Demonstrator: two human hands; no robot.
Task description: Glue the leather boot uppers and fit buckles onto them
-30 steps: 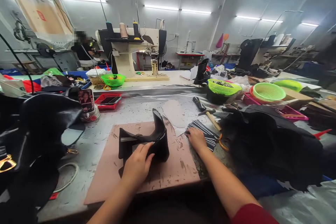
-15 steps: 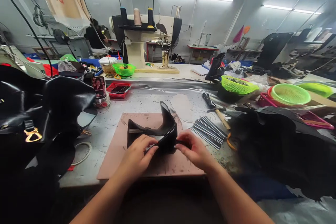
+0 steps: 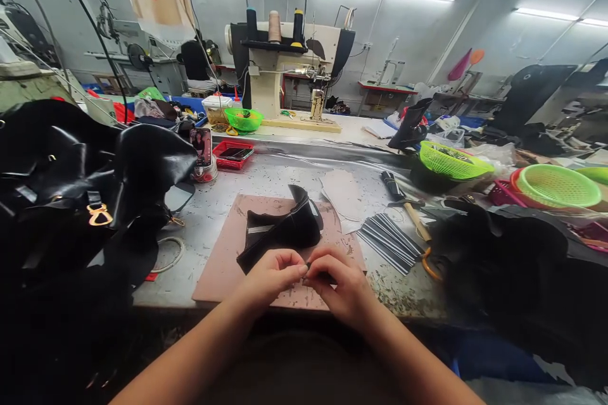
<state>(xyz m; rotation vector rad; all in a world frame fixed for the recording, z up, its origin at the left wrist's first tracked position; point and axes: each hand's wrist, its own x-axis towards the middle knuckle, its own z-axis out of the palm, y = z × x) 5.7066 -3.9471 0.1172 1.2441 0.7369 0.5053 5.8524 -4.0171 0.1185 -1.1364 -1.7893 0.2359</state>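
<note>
My left hand (image 3: 274, 273) and my right hand (image 3: 342, 280) meet above the front of a pink board (image 3: 219, 266). Their fingertips pinch together on a small dark piece (image 3: 308, 265), mostly hidden by the fingers, so I cannot make out its kind. Just behind them a curved black leather piece (image 3: 289, 228), folded over with a pale strip showing, lies on the board, apart from the fingertips. To the right, black strips with white edges (image 3: 389, 243) are fanned out on the metal table.
A hammer (image 3: 418, 221) lies beyond the strips. Black leather heaps flank the table, shiny on the left (image 3: 156, 158), dull on the right (image 3: 513, 266). A sewing machine (image 3: 266, 82), a red tray (image 3: 232, 163) and a green basket (image 3: 451, 164) stand farther back.
Both hands have let go of the black leather piece and come together at the board's front. The leather piece has tipped down onto the board. The view has turned slightly left.
</note>
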